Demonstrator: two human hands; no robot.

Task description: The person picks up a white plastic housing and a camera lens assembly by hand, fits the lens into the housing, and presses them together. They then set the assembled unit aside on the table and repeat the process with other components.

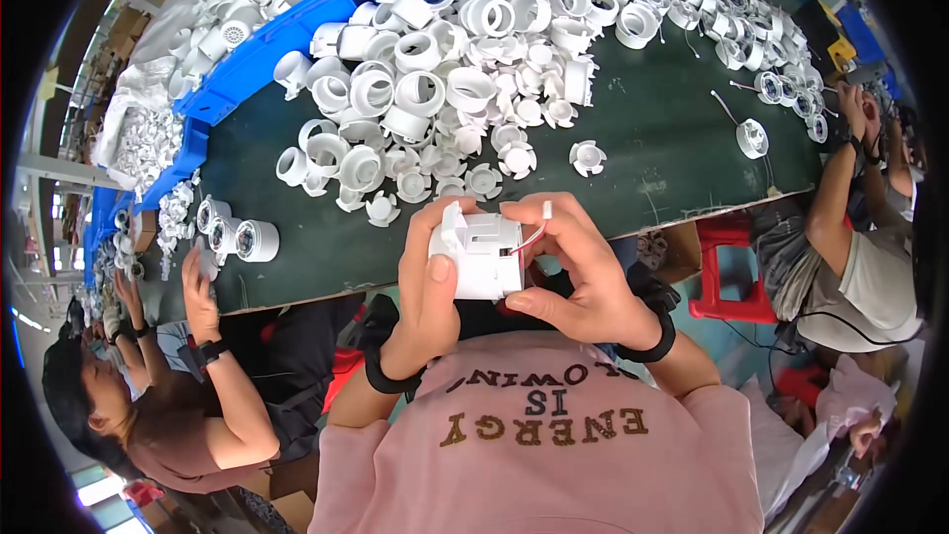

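Between my two hands, just off the table's near edge, is a white cylindrical plastic housing (479, 272) with a raised tab. My left hand (431, 282) grips its left side, thumb on the near face. My right hand (583, 282) closes round the right end, thumb underneath and fingers over the top. A thin wire (534, 239) with a small white connector comes out of a slot beside the right fingers. The housing's right end is partly hidden by that hand. White petal-shaped caps (382, 209) lie on the table beyond my hands.
A heap of white rings (419, 91) and caps covers the green table (652, 129), with blue bins (237, 59) behind. Wired round parts (752, 138) lie at the right. Finished-looking cylinders (257, 240) stand left, by a co-worker's hand (201, 302). Another person sits right, near a red stool (727, 277).
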